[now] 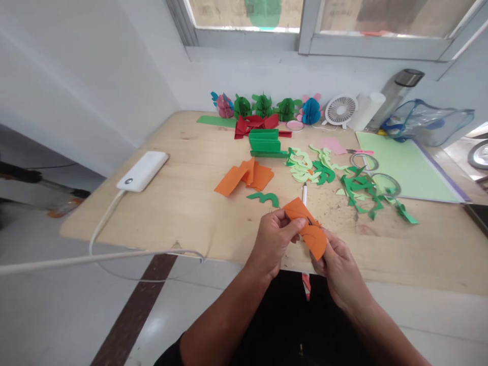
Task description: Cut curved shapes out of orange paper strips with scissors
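Observation:
In front of me, near the table's front edge, is a piece of orange paper with curved pencil lines drawn on it. My left hand pinches it from the left, thumb on top. Close against its right side, my right hand is closed on scissors; only a short dark blade shows at a slit in the paper, and the handles are hidden. Just beyond lies a white pen. A green paper cutout and folded orange paper strips rest to the left.
Green cutouts and scraps litter the right middle. Folded green and red paper lie behind. Paper figures, a small fan and a bottle line the wall. A white power bank with a cable sits left.

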Tool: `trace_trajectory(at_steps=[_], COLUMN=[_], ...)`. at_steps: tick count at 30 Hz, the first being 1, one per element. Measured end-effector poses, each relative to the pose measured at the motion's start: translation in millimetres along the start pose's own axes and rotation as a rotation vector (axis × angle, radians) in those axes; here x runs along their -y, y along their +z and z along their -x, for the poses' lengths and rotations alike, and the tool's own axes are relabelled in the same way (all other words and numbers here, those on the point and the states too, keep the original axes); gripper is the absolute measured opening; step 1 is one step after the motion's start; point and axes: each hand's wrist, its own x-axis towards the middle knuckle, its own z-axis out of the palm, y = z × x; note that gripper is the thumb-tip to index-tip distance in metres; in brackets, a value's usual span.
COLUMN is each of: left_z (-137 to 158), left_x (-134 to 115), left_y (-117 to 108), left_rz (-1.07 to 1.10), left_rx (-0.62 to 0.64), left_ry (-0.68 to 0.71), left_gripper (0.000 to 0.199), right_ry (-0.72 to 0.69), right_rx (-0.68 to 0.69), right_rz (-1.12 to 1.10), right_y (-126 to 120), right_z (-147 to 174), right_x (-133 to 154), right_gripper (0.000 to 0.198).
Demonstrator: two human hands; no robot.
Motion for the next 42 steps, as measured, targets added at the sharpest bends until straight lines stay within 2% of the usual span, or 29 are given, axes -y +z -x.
trace_trajectory(at_steps=[10, 20, 32, 42], left_z=[2.0, -1.9, -4.0, -3.3], left_x=[-0.9, -0.3, 4.7, 1.6], left_y=[1.7, -1.8, -5.3, -4.7], left_rz=[0.06, -0.023, -0.022, -0.048], left_rx=[-0.024, 0.009, -0.025, 0.001], left_ry=[-0.005, -0.009, -0.033, -0.013], left_gripper=[0.014, 0.015, 0.018, 0.019], right_ry=[-0.006, 0.013, -0.02, -0.029], right_rx=[0.014, 0.04, 0.045, 0.045], right_rz=[0.006, -0.015, 0.042, 0.027], right_y=[5.0, 1.7, 3.4, 4.6], right_z=[1.7, -0.5, 1.5, -0.4], right_x=[3.8, 6.3, 1.7, 4.4], right_gripper=[0.037, 0.039, 0.041, 0.043])
